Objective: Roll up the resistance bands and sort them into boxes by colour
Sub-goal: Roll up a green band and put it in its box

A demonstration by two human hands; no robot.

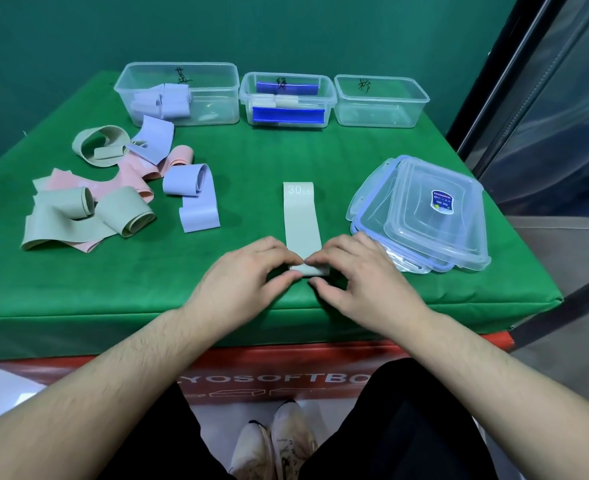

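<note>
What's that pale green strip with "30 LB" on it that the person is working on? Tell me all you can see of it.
The pale green flat resistance band looks like matte, stretchy rubber. It lies straight on the green tablecloth, white "30 LB" print at its far end. Its near end is folded into a small roll, pinched by the left hand and right hand. Nothing else touches it.

I count three boxes [178, 95] on the desk [251, 161], one flat green band [301, 220], and two hands [241, 275] on it.
</note>
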